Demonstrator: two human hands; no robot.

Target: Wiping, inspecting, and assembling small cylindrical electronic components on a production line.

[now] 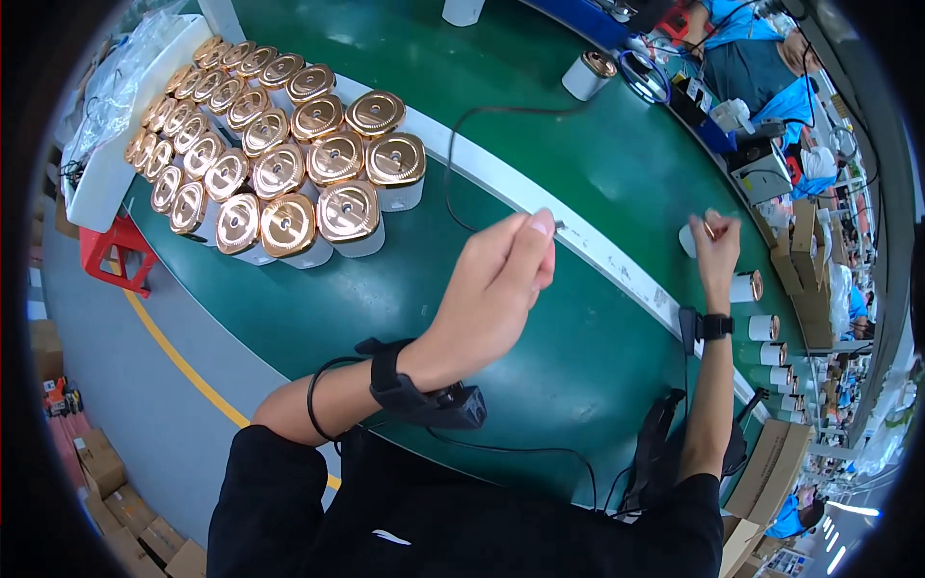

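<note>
While the left hand pinches a cable, the right hand grips a canister (copper-lidded).

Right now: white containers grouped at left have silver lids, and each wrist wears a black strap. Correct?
Not the lids: the head view shows the white containers grouped at left with shiny gold lids. Black straps are right: left strap, right strap.
</note>
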